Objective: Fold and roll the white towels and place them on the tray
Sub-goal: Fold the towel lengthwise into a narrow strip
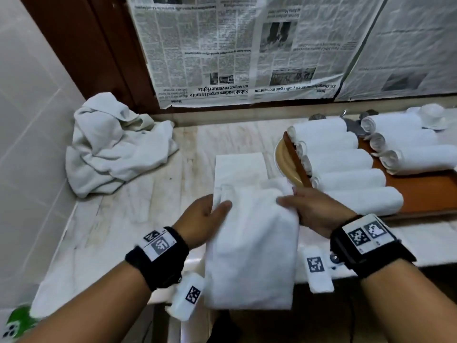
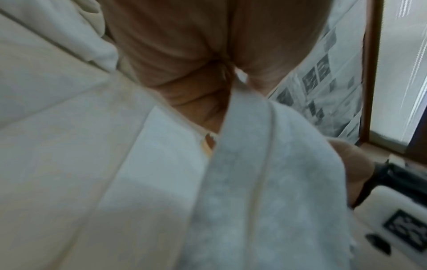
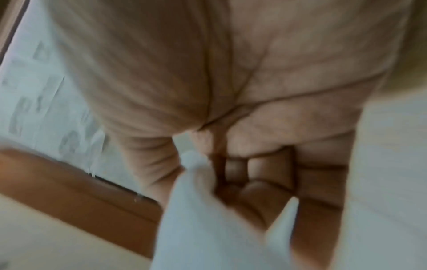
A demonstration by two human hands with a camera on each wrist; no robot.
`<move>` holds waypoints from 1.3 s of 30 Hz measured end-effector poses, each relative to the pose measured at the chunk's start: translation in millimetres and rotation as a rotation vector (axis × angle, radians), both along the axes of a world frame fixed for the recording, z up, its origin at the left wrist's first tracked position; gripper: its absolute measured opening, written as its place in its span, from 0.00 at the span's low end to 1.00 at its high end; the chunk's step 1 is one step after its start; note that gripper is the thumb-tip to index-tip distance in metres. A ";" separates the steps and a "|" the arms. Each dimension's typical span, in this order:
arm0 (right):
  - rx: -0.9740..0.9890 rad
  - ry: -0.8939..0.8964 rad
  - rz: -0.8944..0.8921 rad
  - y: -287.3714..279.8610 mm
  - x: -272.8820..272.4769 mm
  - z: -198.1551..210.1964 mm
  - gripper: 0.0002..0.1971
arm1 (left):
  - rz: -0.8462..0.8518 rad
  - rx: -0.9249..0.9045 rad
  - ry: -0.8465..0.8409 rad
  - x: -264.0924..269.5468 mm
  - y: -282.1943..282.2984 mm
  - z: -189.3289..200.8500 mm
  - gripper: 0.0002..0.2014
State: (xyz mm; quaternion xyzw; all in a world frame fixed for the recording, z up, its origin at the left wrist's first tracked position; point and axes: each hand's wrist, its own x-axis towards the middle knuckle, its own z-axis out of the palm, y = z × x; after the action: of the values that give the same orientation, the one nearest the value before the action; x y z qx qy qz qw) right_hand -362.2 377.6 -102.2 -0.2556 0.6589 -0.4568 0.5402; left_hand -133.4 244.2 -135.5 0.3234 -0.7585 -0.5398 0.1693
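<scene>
A folded white towel [image 1: 252,233] hangs lifted over the counter's front edge, its far part [image 1: 239,169] lying flat on the marble. My left hand [image 1: 210,211] pinches its left edge, thumb on top, and the left wrist view shows the towel [image 2: 265,182] clamped at that thumb. My right hand [image 1: 304,206] grips the right edge; the right wrist view shows curled fingers [image 3: 254,169] around the cloth [image 3: 203,219]. An orange-brown tray [image 1: 425,191] at the right holds several rolled white towels [image 1: 341,159].
A heap of crumpled white towels [image 1: 113,144] lies at the counter's back left against the tiled wall. A round beige plate [image 1: 284,159] sits under the tray's left end. White cups [image 1: 430,115] stand at the far right. Newspaper [image 1: 247,45] covers the wall behind.
</scene>
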 end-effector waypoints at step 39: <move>0.508 0.841 0.075 -157.0 -42.2 -105.1 0.22 | 0.231 -0.025 -0.527 -128.7 -167.9 -77.3 0.20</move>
State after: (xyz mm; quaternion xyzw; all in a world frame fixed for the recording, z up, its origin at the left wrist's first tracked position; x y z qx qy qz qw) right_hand -404.4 220.6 -207.3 -0.3014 0.9009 -0.1191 0.2886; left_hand -262.1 76.3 -212.8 0.5349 -0.7410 -0.4048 0.0306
